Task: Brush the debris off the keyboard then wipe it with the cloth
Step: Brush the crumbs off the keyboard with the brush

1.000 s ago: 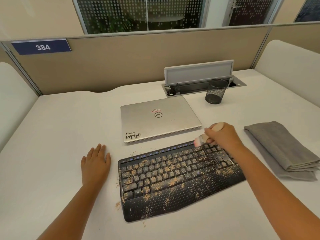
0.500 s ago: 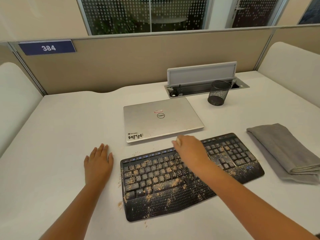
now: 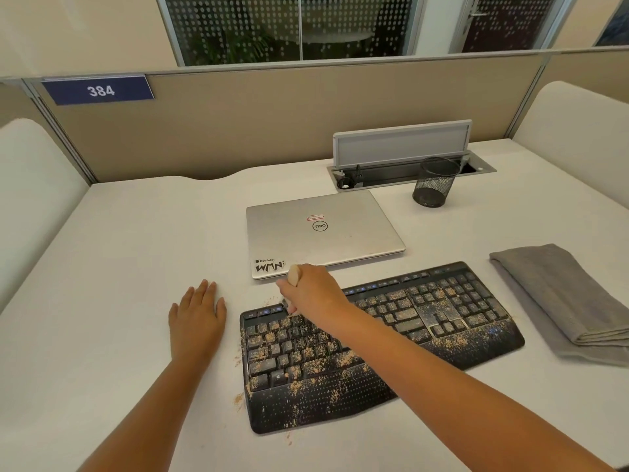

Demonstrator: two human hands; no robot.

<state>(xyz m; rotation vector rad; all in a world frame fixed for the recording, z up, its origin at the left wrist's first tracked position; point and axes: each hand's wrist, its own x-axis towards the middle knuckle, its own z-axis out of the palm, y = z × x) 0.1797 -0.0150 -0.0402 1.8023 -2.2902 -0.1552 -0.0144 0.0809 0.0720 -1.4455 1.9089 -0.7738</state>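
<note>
1. Since the earlier frame, my right hand (image 3: pixel 311 294) has travelled leftward along the keyboard's (image 3: pixel 377 342) top row and now sits over its far-left corner.
2. My right fingers are curled round the brush (image 3: pixel 293 274); its pale handle end shows above my fist, and the bristles meet the keys below.
3. My left hand (image 3: pixel 196 316) lies flat on the desk (image 3: pixel 119 267), fingers spread, just beside the keyboard's left edge.
4. Tan debris (image 3: pixel 316 364) covers the keys and palm rest; some lies on the desk.
5. Folded grey cloth (image 3: pixel 558 294) rests right of the keyboard.
6. Closed laptop (image 3: pixel 323 229) lies behind.
</note>
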